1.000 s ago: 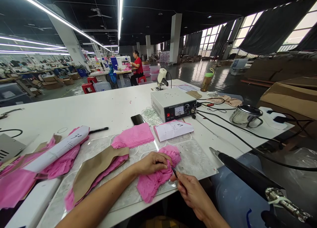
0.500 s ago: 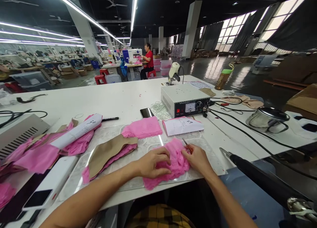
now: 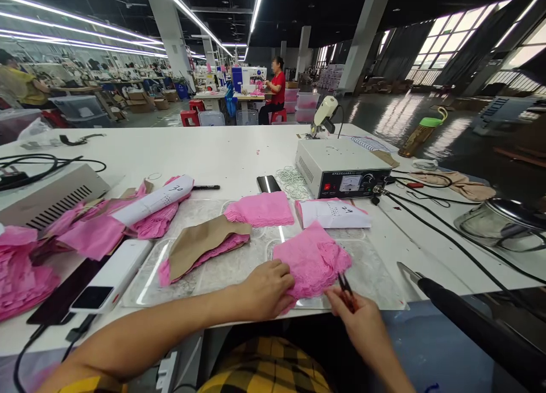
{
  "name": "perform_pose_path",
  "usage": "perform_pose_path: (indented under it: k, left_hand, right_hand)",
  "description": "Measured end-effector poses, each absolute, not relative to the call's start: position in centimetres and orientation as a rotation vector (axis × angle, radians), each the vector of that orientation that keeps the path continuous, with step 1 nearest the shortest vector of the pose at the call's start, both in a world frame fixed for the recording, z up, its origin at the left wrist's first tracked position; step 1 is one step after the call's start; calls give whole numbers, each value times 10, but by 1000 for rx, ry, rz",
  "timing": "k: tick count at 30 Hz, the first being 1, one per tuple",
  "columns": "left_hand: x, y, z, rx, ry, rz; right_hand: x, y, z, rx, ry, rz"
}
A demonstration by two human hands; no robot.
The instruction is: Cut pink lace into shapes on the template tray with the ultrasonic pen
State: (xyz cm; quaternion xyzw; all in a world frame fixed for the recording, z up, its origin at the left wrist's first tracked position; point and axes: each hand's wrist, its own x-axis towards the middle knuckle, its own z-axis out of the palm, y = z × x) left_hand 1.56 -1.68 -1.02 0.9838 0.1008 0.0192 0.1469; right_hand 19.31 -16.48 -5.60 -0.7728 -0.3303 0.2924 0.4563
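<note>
A piece of pink lace fabric (image 3: pixel 313 257) lies spread on the clear plastic mat (image 3: pixel 375 279) at the table's near edge. My left hand (image 3: pixel 267 288) rests on its lower left corner, fingers curled and pressing it down. My right hand (image 3: pixel 362 319) sits just below its lower right edge, closed on small black thread snips (image 3: pixel 344 284) whose tips point up at the fabric.
A folded pink stack (image 3: pixel 260 208), a paper-wrapped bundle (image 3: pixel 333 212), a brown paper pattern (image 3: pixel 205 239) and more pink piles (image 3: pixel 98 234) lie around. A white control box (image 3: pixel 341 168) with cables stands behind. A black handheld tool (image 3: pixel 469 319) lies right. A person in red sits far back.
The bunched pink fabric now lies flat and spread. My right hand has come off the fabric's top down to its lower right edge. The view has swung left.
</note>
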Motion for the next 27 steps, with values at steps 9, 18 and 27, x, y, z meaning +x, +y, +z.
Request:
perform_pose_path:
  k: [9,18,27]
  left_hand:
    - [23,-4,-3,2482,394,37]
    - [24,-7,4,2462,409,5]
    - [29,-7,5,2587,326,8]
  right_hand:
    - [146,-154,-50,-1841,-954,815]
    - [145,-133,-43,-1775,-890,799]
    - [150,-135,-43,-1700,-933,802]
